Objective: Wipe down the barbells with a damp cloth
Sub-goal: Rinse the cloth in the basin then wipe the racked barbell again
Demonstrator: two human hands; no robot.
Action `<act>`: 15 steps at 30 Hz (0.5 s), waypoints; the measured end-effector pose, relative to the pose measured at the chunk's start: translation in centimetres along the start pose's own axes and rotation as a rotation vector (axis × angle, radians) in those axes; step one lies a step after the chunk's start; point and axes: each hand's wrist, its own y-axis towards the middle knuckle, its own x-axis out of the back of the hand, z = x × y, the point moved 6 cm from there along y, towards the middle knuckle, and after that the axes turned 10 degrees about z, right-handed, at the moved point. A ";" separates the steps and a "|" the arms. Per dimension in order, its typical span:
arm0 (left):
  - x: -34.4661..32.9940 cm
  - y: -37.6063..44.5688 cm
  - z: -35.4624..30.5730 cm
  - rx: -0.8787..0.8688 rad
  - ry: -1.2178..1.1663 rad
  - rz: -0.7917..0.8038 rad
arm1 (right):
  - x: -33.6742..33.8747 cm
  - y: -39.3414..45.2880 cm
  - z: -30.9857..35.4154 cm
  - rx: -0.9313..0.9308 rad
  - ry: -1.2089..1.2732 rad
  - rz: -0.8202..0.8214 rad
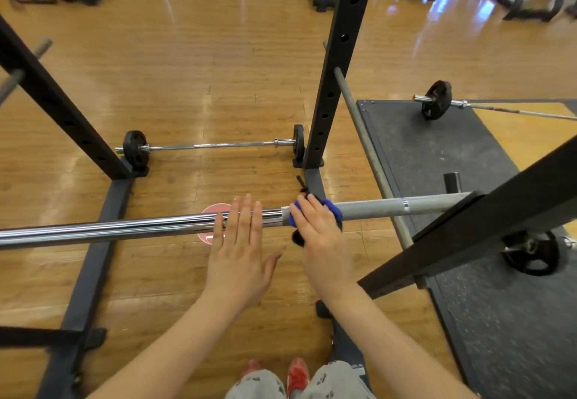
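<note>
A long chrome barbell (pixel 125 230) lies across the rack at waist height, its grey sleeve (pixel 374 208) running to the right. My right hand (pixel 318 236) presses a blue cloth (pixel 332 209) against the bar where chrome meets sleeve, fingers laid over it. My left hand (pixel 240 248) is flat with straight fingers, its fingertips over the chrome shaft just left of the cloth. A second barbell (pixel 218 145) with small black plates lies on the floor beyond. A third barbell (pixel 437 100) rests on the mat at right.
Black rack uprights (pixel 337 64) and base rails (pixel 93 242) frame the spot on a wooden floor. A dark rubber mat (pixel 437 148) lies at right, with a black plate (pixel 530 253) near its edge. A grey safety bar (pixel 368 148) slants beside the upright. Gym machines stand far back.
</note>
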 end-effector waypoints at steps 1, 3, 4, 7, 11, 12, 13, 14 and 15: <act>0.0 0.0 0.0 -0.001 -0.003 0.003 | 0.3 -0.1 -0.4 0.019 -0.005 0.025; 0.0 0.0 -0.1 -0.007 -0.006 0.012 | 1.5 -1.1 -2.7 -0.001 -0.021 0.014; 0.0 0.0 -0.1 -0.008 -0.012 0.019 | 2.3 -1.8 -4.2 -0.044 -0.035 -0.022; 0.0 0.0 -0.2 -0.002 -0.020 0.029 | 4.1 -3.2 -7.6 -0.190 -0.048 -0.134; 0.1 -0.1 -0.1 0.005 -0.011 0.043 | 2.3 -2.3 -3.6 -0.102 -0.030 -0.165; 0.2 -0.1 -0.1 0.003 -0.010 0.043 | 1.3 -1.9 -1.9 -0.028 -0.018 -0.128; 0.4 0.0 -0.2 -0.002 -0.004 0.039 | 0.5 -1.5 -0.6 0.032 0.001 -0.080; 0.6 0.0 -0.3 -0.007 0.005 0.029 | 0.0 -1.2 0.1 0.077 0.020 -0.035; 0.7 0.0 -0.3 -0.015 0.011 0.017 | -0.3 -1.0 0.2 0.106 0.026 0.004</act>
